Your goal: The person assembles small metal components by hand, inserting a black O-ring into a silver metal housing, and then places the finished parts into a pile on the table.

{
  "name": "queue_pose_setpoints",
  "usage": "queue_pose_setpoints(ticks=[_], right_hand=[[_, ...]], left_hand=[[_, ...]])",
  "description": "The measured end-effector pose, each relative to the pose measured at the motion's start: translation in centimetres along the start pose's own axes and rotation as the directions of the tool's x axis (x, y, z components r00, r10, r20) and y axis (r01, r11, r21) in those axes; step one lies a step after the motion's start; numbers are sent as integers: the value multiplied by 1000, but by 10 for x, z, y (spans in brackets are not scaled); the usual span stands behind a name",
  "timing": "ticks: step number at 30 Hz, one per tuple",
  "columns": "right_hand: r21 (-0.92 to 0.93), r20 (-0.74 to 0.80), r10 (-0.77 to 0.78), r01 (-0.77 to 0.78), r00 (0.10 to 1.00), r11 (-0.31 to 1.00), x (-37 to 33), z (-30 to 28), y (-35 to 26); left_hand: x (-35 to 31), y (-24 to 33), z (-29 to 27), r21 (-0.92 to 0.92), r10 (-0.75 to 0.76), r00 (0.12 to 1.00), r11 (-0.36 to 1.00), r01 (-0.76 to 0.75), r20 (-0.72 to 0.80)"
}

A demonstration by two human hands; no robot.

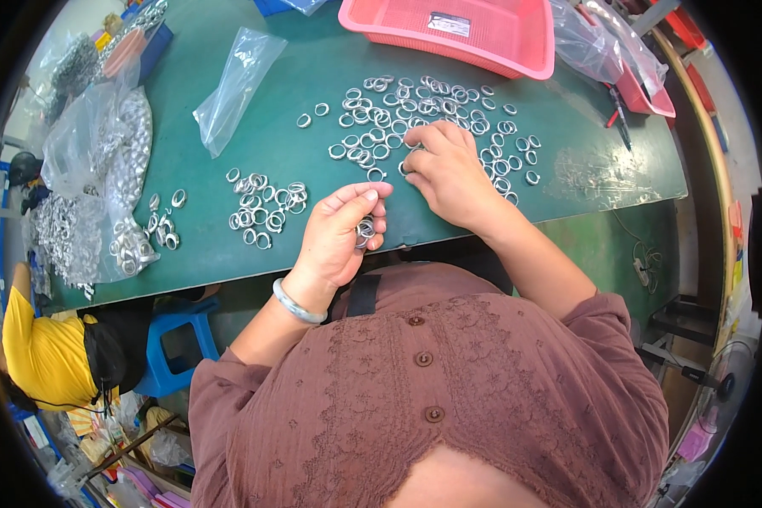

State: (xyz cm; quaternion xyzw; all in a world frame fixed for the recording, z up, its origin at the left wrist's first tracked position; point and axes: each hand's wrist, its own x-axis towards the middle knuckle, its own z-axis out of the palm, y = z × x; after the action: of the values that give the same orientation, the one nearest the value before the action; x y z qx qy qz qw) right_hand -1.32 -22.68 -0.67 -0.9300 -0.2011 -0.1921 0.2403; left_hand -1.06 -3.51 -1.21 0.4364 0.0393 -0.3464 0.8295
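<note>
My left hand (pixel 340 233) hovers at the near edge of the green table (pixel 296 63), fingers curled around a small stack of silver metal rings (pixel 365 229). My right hand (pixel 445 165) rests on the table just beyond it, fingertips pressed down at the near side of a wide scatter of loose silver rings (pixel 423 114). Whether a ring is pinched under those fingertips is hidden. A smaller heap of rings (pixel 264 207) lies to the left of my left hand. I wear a silver bangle (pixel 297 306) on the left wrist.
A pink plastic basket (pixel 461 34) stands at the far edge. An empty clear bag (pixel 237 85) lies far left, and big clear bags full of rings (pixel 110 178) sit at the left end. A person in yellow (pixel 46 356) sits lower left beside a blue stool (pixel 173 347).
</note>
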Motion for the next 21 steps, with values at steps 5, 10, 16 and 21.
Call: queue_pose_setpoints(ticks=[5, 10, 16, 21], right_hand=[[-90, 70, -55, 61, 996, 994, -1, 4, 4], [455, 20, 91, -90, 996, 886, -1, -6, 0], [889, 352, 246, -405, 903, 214, 0, -22, -12], [917, 244, 263, -310, 933, 252, -6, -18, -15]], left_hand=[[-2, 2, 6, 15, 13, 1000, 1000, -12, -22], [-4, 2, 9, 66, 15, 998, 998, -11, -68], [-7, 5, 20, 75, 24, 1000, 997, -24, -1], [-7, 5, 28, 97, 106, 993, 989, -110, 46]])
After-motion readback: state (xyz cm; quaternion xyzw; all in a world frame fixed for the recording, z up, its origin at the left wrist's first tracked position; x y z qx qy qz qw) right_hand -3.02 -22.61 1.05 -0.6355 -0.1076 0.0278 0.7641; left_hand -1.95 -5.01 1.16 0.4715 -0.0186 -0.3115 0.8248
